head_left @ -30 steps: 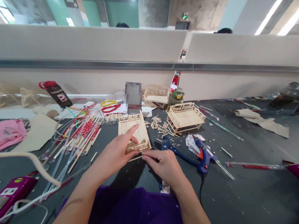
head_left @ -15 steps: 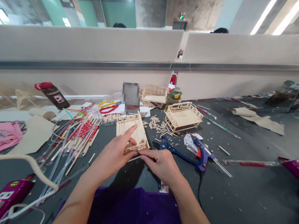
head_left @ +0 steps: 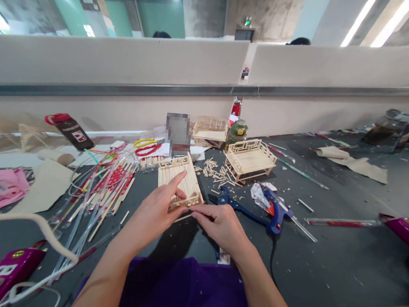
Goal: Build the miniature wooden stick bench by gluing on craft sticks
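A small wooden-stick model (head_left: 176,177), a slatted panel with low railings at its near and far ends, lies on the dark table before me. My left hand (head_left: 164,200) grips its near railing, with the thumb at the front edge and the index finger stretched over the slats. At the near right corner, my right hand (head_left: 216,221) pinches with thumb and forefinger; what is between the fingertips is too small to make out. A thin stick (head_left: 181,218) shows below the left thumb. Blue cutting pliers (head_left: 234,204) lie just beyond my right hand.
Right of the pliers rests a blue glue gun (head_left: 277,215). Behind are a finished-looking stick bench (head_left: 250,162), another bench (head_left: 211,130), a green jar (head_left: 238,130) and stick offcuts (head_left: 219,171). Left lie red-and-plain sticks (head_left: 115,188), scissors (head_left: 149,146) and a tilted bottle (head_left: 72,131).
Both hands hold nearly the same pose at the model. The whole view has shifted very slightly.
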Motion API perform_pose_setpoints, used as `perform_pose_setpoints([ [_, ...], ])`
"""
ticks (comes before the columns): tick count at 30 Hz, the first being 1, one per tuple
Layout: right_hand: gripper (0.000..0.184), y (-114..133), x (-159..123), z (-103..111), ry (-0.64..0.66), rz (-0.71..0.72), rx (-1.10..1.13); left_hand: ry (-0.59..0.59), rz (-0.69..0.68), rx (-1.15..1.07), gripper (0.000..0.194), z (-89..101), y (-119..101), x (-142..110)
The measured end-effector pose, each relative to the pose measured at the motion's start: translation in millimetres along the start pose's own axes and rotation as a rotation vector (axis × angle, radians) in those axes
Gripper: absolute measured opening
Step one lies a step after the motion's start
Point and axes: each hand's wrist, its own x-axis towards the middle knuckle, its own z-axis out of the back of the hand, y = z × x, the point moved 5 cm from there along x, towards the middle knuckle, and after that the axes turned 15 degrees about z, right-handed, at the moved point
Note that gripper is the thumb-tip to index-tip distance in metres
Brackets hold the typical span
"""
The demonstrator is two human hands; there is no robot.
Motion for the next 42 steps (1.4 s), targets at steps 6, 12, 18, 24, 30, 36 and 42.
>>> perform_pose_setpoints([
  [6, 0.025, -1, 0, 1, 0.015, 0.007, -0.001, 0.007, 0.005, 0.000, 0.072, -0.7, 1, 0],
  [12, 0.024, -1, 1, 0, 0.015, 0.003, 0.010, -0.001, -0.003, -0.015, 0.073, -1.5, 1, 1],
  [18, 0.020, -3, 0, 2, -0.025, -0.029, 0.111, 0.092, 0.039, -0.393, 0.076, 16.9, 5, 0],
  [24, 0.024, 0, -2, 17, -0.303, -0.084, 0.397, -0.298, 0.183, -0.764, 0.034, 42.6, 31, 9],
  [30, 0.032, -4, -6, 24, -0.526, -0.106, 0.475, -0.468, 0.369, -1.041, 0.033, 18.3, 68, 26],
  [36, 0.035, -8, -5, 19, -0.529, -0.126, 0.441, -0.473, 0.451, -1.081, 0.035, 0.9, 90, 35],
  [42, 0.041, -6, -8, 10, -0.499, -0.150, 0.436, -0.543, 0.485, -1.117, 0.035, -7.9, 104, 37],
])
